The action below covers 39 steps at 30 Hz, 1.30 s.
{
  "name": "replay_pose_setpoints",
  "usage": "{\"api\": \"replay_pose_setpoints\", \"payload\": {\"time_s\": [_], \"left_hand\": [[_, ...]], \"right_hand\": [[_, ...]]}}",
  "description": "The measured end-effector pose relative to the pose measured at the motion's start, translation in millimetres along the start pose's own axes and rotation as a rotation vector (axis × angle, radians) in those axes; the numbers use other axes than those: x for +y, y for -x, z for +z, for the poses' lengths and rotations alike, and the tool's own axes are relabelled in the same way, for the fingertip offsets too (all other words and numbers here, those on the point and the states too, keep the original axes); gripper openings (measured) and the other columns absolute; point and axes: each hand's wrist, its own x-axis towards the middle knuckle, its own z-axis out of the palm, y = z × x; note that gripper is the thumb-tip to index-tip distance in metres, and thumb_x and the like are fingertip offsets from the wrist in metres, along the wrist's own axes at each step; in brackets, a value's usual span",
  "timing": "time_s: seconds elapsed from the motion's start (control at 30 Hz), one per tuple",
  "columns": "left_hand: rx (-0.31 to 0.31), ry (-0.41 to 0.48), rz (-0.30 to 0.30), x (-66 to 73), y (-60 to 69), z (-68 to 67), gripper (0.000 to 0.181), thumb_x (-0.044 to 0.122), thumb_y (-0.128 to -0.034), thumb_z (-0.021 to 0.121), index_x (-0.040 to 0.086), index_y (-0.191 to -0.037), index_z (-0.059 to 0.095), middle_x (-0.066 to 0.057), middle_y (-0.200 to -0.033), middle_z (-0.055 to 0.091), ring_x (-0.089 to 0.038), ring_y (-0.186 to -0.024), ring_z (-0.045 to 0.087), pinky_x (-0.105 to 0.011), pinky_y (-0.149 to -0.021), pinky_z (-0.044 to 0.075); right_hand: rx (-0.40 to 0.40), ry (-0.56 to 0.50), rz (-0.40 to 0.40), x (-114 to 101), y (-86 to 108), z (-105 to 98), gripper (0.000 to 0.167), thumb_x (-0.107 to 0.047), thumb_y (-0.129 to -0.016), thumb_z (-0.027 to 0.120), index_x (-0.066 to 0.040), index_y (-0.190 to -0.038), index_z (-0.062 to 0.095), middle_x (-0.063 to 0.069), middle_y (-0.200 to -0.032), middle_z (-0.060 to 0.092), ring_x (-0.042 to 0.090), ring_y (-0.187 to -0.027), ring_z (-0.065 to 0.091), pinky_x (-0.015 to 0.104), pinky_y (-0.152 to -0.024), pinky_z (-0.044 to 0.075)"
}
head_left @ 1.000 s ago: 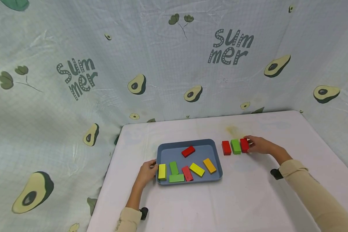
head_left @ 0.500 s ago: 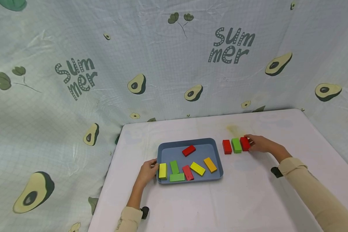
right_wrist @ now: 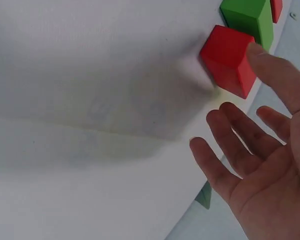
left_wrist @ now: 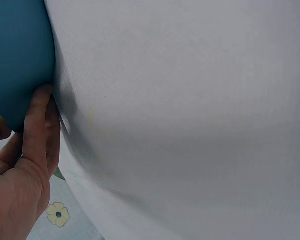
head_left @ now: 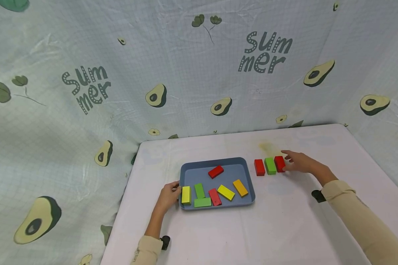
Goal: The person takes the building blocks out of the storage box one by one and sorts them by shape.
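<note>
My left hand [head_left: 167,197] is at the left end of a blue-grey tray [head_left: 215,162], fingers and thumb about its edge. The left wrist view shows fingertips against the tray's outer wall [left_wrist: 20,55], with the thumb partly cut off by the frame. On the table to the right, a red block [head_left: 279,164], a green block [head_left: 270,166] and another red block [head_left: 259,167] form a row with small gaps. My right hand [head_left: 300,162] is beside the rightmost red block, fingers spread and off it. Its thumb tip overlaps that block's edge; contact is unclear.
Inside the tray lie several blocks: a red block [head_left: 216,172] towards the back, and yellow blocks [head_left: 186,195], green blocks [head_left: 202,202], another red block [head_left: 214,197] and an orange block [head_left: 240,188] nearer the front. A patterned cloth [head_left: 185,66] hangs behind the white table [head_left: 219,235].
My right hand has let go of the rightmost red block, its fingers spreading and lifting off to the right. The left hand and the tray stay where they were.
</note>
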Motion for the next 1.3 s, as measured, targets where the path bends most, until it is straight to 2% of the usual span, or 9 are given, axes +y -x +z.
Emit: {"api": "replay_pose_setpoints", "payload": {"time_s": [0.17,0.4,0.77,1.07,1.3], "left_hand": [[0.000,-0.006,0.005,0.3,-0.9,-1.2,0.038,0.011,-0.0959,0.050,-0.005,-0.131,0.051,-0.019,-0.118,0.059,-0.029,-0.103,0.059,-0.032,-0.066,0.053],[-0.002,-0.013,0.003,-0.7,-1.8,-3.0,0.038,0.011,-0.0956,0.051,-0.005,-0.131,0.052,-0.019,-0.118,0.059,-0.029,-0.103,0.059,-0.032,-0.066,0.053],[-0.007,-0.010,0.001,-3.5,-0.5,-2.5,0.039,0.012,-0.0958,0.051,-0.004,-0.131,0.051,-0.019,-0.119,0.059,-0.028,-0.103,0.059,-0.032,-0.065,0.053],[-0.013,-0.010,0.000,-6.3,1.3,-2.7,0.039,0.012,-0.0960,0.050,-0.004,-0.131,0.051,-0.020,-0.121,0.057,-0.030,-0.105,0.058,-0.032,-0.065,0.053],[-0.015,0.011,0.012,-6.8,1.3,-4.1,0.039,0.012,-0.0961,0.050,-0.004,-0.132,0.051,-0.019,-0.120,0.058,-0.028,-0.102,0.058,-0.032,-0.065,0.053]], "right_hand": [[0.066,-0.005,-0.050,-3.3,4.7,-0.6,0.074,-0.024,-0.087,0.067,0.006,-0.141,0.029,0.033,-0.130,0.044,0.047,-0.117,0.043,0.058,-0.090,0.041],[0.135,-0.017,-0.132,-10.7,7.1,5.3,0.065,-0.018,-0.088,0.066,0.006,-0.140,0.034,0.031,-0.129,0.047,0.044,-0.115,0.045,0.055,-0.090,0.042],[0.143,-0.076,-0.153,-24.6,5.6,22.7,0.061,-0.016,-0.089,0.066,0.000,-0.140,0.037,0.025,-0.129,0.049,0.040,-0.114,0.047,0.051,-0.088,0.046],[0.160,-0.123,-0.214,-40.2,3.6,31.1,0.062,-0.014,-0.087,0.068,0.003,-0.139,0.037,0.027,-0.129,0.049,0.041,-0.113,0.049,0.050,-0.088,0.046],[0.175,-0.140,-0.239,-53.9,1.2,38.3,0.063,-0.016,-0.086,0.069,0.001,-0.139,0.039,0.026,-0.128,0.051,0.039,-0.112,0.051,0.049,-0.089,0.046]]}}
